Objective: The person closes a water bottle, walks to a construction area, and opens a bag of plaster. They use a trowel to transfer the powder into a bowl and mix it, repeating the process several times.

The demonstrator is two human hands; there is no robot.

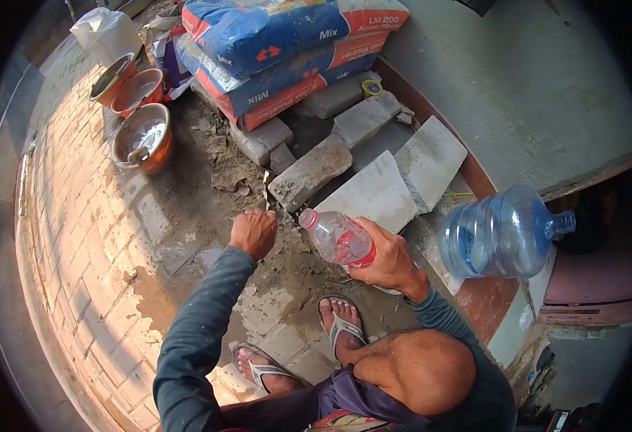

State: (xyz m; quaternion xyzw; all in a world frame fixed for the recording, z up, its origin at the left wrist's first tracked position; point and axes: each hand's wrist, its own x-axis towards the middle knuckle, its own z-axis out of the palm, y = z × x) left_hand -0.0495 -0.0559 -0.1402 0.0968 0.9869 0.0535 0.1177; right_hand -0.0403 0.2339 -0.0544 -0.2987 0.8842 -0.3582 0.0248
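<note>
Our right hand (pixel 386 261) wraps the bottle (pixel 336 237), likely light, squashy, best held mid-body; our left hand (pixel 254 233) curls closed, contents unclear

We see a stack of blue and orange bags (pixel 280 68), printed "Mix", and we place the rest by it. To the stack's left we find three round basins: a dark-rimmed one (pixel 109 81), an orange one (pixel 134 93) and, nearest us, a brown one (pixel 162 155) with a tool's head or lump inside that we cannot make out. Beyond them stands a whitish bucket (pixel 105 39). Just right of the stack's foot, a small yellow ring (pixel 371 88) rests by a grey block (pixel 366 119). Nearer us than the stack lie two pale slabs (pixel 431 162), side by side. Farther right of it, we see a blue water jug (pixel 485 234) on its side.
</note>
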